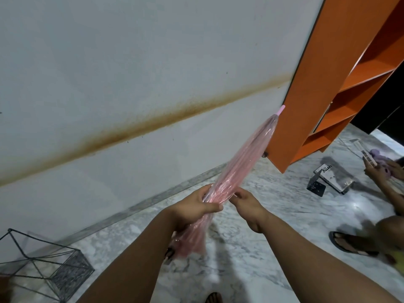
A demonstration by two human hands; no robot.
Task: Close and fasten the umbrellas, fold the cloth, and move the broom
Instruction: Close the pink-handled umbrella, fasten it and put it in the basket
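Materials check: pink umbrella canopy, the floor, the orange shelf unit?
Pink umbrella: canopy looks like thin translucent plastic film, glossy; it shows specular glints and the ribs show through. The tip is opaque pink, probably plastic.
Floor: polished grey-white veined slabs, marble or marble-look tile; it reflects light.
Orange shelf unit: flat, even orange faces with dark edging, likely laminated board, satin finish.

light: even, fairly bright indoor | glare: pale sheen on marble floor [273,215] at right, glints on pink umbrella [244,158] | shadows: soft, dark streaks on floor below arms | blur: lower right corner smeared | distortion: wide-angle bend, orange shelf [328,84] leans
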